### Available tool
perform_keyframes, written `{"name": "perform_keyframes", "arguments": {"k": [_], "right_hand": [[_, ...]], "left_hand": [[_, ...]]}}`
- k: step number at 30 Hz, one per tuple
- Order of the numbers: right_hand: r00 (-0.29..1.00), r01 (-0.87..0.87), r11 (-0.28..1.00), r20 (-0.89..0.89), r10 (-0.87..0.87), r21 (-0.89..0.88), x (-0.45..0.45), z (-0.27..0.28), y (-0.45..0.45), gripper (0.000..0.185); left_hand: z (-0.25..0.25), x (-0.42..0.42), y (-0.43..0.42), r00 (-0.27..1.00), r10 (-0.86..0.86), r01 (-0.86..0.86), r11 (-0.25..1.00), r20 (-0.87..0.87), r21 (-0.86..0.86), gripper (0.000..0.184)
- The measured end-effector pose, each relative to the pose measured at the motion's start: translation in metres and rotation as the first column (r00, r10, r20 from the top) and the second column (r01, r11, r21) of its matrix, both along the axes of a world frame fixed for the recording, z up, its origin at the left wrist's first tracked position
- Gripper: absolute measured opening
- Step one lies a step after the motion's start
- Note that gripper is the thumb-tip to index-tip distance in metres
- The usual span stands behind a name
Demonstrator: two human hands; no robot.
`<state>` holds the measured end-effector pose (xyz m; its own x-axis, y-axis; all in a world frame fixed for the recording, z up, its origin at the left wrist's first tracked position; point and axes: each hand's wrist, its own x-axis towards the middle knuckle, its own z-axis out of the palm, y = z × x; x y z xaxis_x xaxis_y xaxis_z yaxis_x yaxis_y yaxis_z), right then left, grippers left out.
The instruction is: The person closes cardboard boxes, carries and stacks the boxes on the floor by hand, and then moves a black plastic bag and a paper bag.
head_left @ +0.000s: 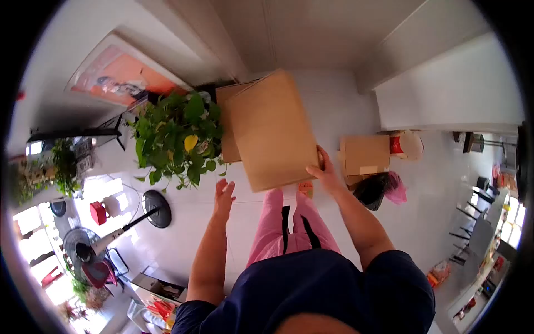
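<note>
A large brown cardboard box point(273, 133), flat-looking from above, is tilted in front of my legs. My right hand point(325, 173) grips its lower right edge, with the thumb on the upper face and the fingers at the side. To the left of the box's lower corner, my left hand point(224, 197) is apart from it, fingers spread and holding nothing. Behind the box, another piece of cardboard point(229, 139) shows partly; the rest of it is hidden. A leafy green potted plant point(181, 136) stands close by on the left, its pot mostly covered by leaves.
On the right are a smaller cardboard box point(365, 155), a black plastic bag point(371, 191) and a pink bag point(396, 188). A standing fan point(92, 247) with a round base point(157, 209) is at left. A framed picture point(125, 72) leans by the wall.
</note>
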<state>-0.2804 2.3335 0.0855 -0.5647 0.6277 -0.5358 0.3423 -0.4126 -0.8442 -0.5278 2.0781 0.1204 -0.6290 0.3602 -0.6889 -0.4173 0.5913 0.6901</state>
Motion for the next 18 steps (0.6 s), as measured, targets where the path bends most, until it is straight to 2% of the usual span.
{"name": "perform_keyframes", "arguments": {"k": [1,2,3,4,5,6,8,9,11,12,13,14,15,16,17,18], "right_hand": [[0.993,-0.119,0.936,0.038,0.113,0.332,0.002,0.005,0.007,0.091],[0.994,-0.107,0.940,0.052,0.095,0.323,0.014,0.016,0.013,0.091],[0.956,-0.266,0.816,0.246,0.157,0.513,0.014,0.071,0.023,0.091],[0.882,-0.441,0.632,0.439,0.172,0.637,0.013,0.114,0.032,0.090],[0.880,-0.441,0.637,0.445,0.167,0.633,0.014,0.133,0.040,0.090],[0.824,-0.550,0.518,0.528,0.205,0.656,0.017,0.148,0.045,0.091],[0.736,-0.676,0.296,0.636,0.232,0.675,0.015,0.163,0.045,0.091],[0.738,-0.674,0.305,0.637,0.223,0.673,0.011,0.162,0.042,0.091],[0.713,-0.701,0.135,0.687,0.136,0.701,-0.004,0.155,0.032,0.086],[0.760,-0.648,0.106,0.634,0.143,0.754,-0.014,0.147,0.028,0.073],[0.727,-0.684,0.024,0.679,0.106,0.729,-0.026,0.134,0.018,0.067],[0.692,-0.718,-0.056,0.720,0.058,0.694,-0.038,0.124,0.008,0.061],[0.699,-0.711,-0.052,0.712,0.060,0.702,-0.050,0.121,0.000,0.059],[0.705,-0.705,-0.044,0.706,0.068,0.708,-0.059,0.119,-0.008,0.056],[0.701,-0.710,-0.022,0.709,0.072,0.704,-0.064,0.115,-0.016,0.056],[0.724,-0.682,-0.031,0.680,0.119,0.731,-0.067,0.112,-0.025,0.056]], "left_hand": [[0.005,-0.013,0.021,0.995,-0.071,0.073,0.997,-0.072,0.021,0.054],[0.011,-0.027,0.041,0.990,-0.137,0.139,0.988,-0.035,0.060,0.056],[0.020,-0.040,0.061,0.980,-0.198,0.197,0.975,-0.001,0.102,0.058],[0.033,-0.050,0.082,0.979,-0.162,0.136,0.971,0.124,0.196,0.060],[0.041,-0.060,0.102,0.960,-0.132,0.060,0.958,0.247,0.279,0.062],[0.041,-0.069,0.121,0.957,-0.138,0.066,0.959,0.254,0.275,0.062],[0.040,-0.082,0.150,0.830,-0.156,-0.098,0.904,0.535,0.415,0.066],[0.048,-0.072,0.163,0.827,-0.166,-0.088,0.906,0.537,0.415,0.066],[0.062,-0.037,0.196,0.927,0.048,-0.155,0.953,0.372,0.262,0.071],[0.054,-0.029,0.207,0.939,0.094,-0.169,0.964,0.332,0.207,0.077],[0.044,-0.019,0.213,0.939,0.084,-0.159,0.966,0.334,0.204,0.077],[0.032,-0.010,0.222,0.954,0.160,-0.221,0.948,0.254,0.231,0.077],[0.024,-0.003,0.229,0.955,0.239,-0.279,0.924,0.176,0.262,0.079],[0.028,-0.005,0.237,0.896,0.422,-0.432,0.901,0.137,0.049,0.079],[0.019,-0.011,0.230,0.901,0.413,-0.421,0.907,0.134,0.031,0.079],[0.005,-0.023,0.217,0.897,0.382,-0.386,0.922,0.222,-0.026,0.077]]}}
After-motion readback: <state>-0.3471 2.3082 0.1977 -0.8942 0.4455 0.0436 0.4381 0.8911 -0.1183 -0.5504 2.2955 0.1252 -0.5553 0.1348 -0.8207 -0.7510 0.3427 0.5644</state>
